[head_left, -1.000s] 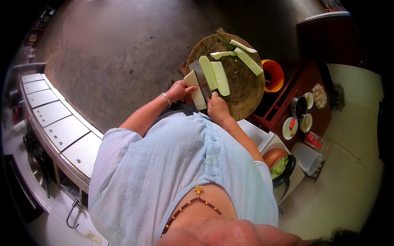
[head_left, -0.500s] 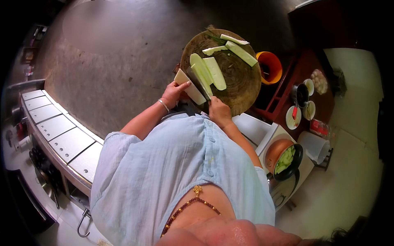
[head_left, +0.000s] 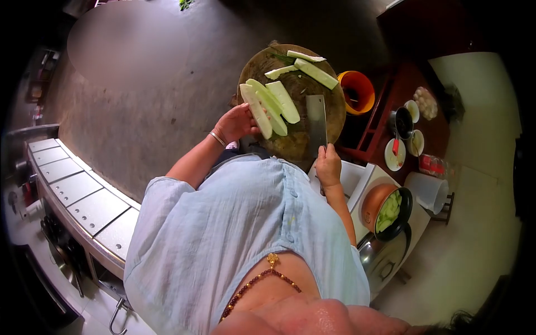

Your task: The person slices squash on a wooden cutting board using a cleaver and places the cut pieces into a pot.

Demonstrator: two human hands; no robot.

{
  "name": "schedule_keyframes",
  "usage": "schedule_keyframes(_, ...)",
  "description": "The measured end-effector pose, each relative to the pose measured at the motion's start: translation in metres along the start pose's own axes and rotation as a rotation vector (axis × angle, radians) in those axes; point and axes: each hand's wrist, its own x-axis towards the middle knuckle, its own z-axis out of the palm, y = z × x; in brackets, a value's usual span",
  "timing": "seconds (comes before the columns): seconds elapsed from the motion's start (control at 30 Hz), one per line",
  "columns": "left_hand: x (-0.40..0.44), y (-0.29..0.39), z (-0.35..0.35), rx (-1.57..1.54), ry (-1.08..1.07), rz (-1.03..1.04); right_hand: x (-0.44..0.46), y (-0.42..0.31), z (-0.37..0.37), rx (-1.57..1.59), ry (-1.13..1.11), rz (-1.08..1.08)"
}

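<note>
A round wooden chopping block [head_left: 310,131] bears several long pale-green vegetable slices. At its left edge my left hand [head_left: 237,121], a bangle at the wrist, has its fingers against the leftmost slice [head_left: 256,111]. Beside that lie a greener slice [head_left: 269,106] and a shorter one [head_left: 283,102]. My right hand [head_left: 328,164] is closed round the handle of a cleaver [head_left: 316,120], whose blade lies over the right part of the block. Narrow strips [head_left: 316,73] rest near the far edge.
An orange bucket [head_left: 365,92] stands right of the block. A copper-coloured pot [head_left: 377,206] holds pale-green pieces at the lower right. Small dishes [head_left: 394,162] and a dark saucepan [head_left: 403,123] are on a red-brown table. A tiled counter [head_left: 84,195] curves along the left.
The cleaver has moved right, away from the slices. The piece in my left hand has turned and now lies against the other slices. The view has shifted slightly.
</note>
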Motion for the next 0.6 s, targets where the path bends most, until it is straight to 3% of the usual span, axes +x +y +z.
schedule_keyframes(0.13, 0.014, 0.0, -0.009, 0.065, 0.01, -0.104, 0.0, 0.008, -0.005, -0.105, 0.06, -0.045)
schedule_keyframes(0.37, 0.046, 0.026, 0.012, 0.604, 0.191, -0.074, -0.002, 0.012, 0.001, -0.148, 0.047, -0.005)
schedule_keyframes(0.47, 0.078, 0.062, 0.015, 0.849, 0.152, -0.054, -0.001, 0.017, 0.004, -0.153, 0.048, 0.002)
schedule_keyframes(0.6, 0.131, 0.096, 0.031, 1.623, 0.402, 0.109, -0.001, 0.014, -0.001, -0.141, 0.069, 0.032)
